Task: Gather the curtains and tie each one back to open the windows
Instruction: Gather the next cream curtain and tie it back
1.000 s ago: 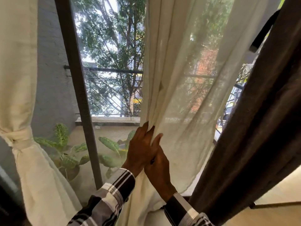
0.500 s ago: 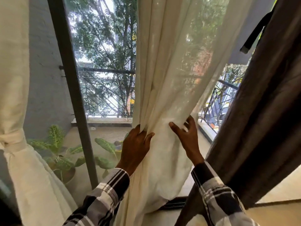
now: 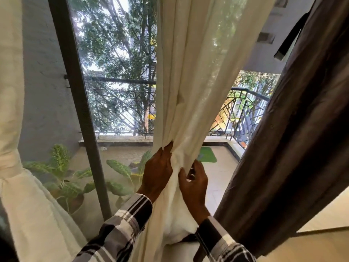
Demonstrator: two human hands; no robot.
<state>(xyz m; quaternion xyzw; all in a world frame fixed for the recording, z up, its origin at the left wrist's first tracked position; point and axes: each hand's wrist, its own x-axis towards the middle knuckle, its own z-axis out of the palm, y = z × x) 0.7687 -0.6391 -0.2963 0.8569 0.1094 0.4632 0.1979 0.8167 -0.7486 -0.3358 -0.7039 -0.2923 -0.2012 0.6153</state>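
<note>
A cream sheer curtain (image 3: 190, 76) hangs in the middle of the window, bunched into a narrow bundle at waist height. My left hand (image 3: 157, 174) grips the bundle's left side, fingers curled into the folds. My right hand (image 3: 194, 186) wraps the bundle's right side, thumb on the cloth and fingers curving behind it. A second cream curtain (image 3: 13, 103) at the far left is tied back with a cream band (image 3: 9, 167). A dark grey curtain (image 3: 306, 133) hangs loose on the right.
A dark window frame post (image 3: 79, 114) stands left of the bundle. Behind the mesh are potted plants (image 3: 64, 178), a balcony railing (image 3: 243, 114), a green mat (image 3: 207, 156) on the tiled floor, and trees. A pale ledge (image 3: 324, 214) sits at the lower right.
My right hand swept the curtain's right edge leftward against the left hand, narrowing the spread cloth into a bundle. More balcony shows on the right now.
</note>
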